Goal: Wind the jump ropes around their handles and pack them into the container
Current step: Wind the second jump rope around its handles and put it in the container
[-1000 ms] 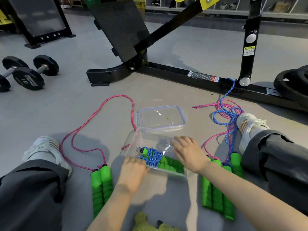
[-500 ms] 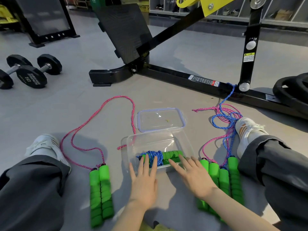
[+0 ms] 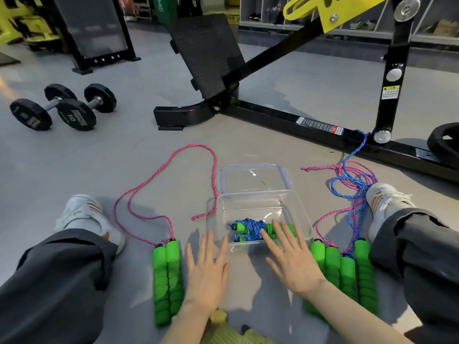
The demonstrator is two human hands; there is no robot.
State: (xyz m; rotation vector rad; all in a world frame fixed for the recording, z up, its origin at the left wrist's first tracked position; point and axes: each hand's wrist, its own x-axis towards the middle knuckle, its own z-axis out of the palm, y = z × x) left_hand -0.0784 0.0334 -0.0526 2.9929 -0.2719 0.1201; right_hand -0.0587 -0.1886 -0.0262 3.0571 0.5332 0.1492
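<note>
Low in the middle of the frame, both hands are spread palm-down with the fingers straight and apart, holding nothing: the left hand (image 3: 206, 271) lies just short of the near left corner of the clear container (image 3: 301, 212), and the right hand (image 3: 293, 266) has its fingertips over the container's near edge, though contact cannot be told. Inside the container lies one jump rope with blue cord wound around its green handles (image 3: 250, 229). The clear lid (image 3: 223, 175) lies flat on the floor just behind it. At lower left, a pair of green handles (image 3: 166, 276) lies side by side, their pink rope (image 3: 159, 175) looping loose toward the lid. At lower right, four green handles (image 3: 345, 271) lie together beside the right hand, their pink and blue ropes tangled (image 3: 352, 177) by a white shoe (image 3: 385, 202). Dumbbells (image 3: 62, 108) sit at upper left.
</note>
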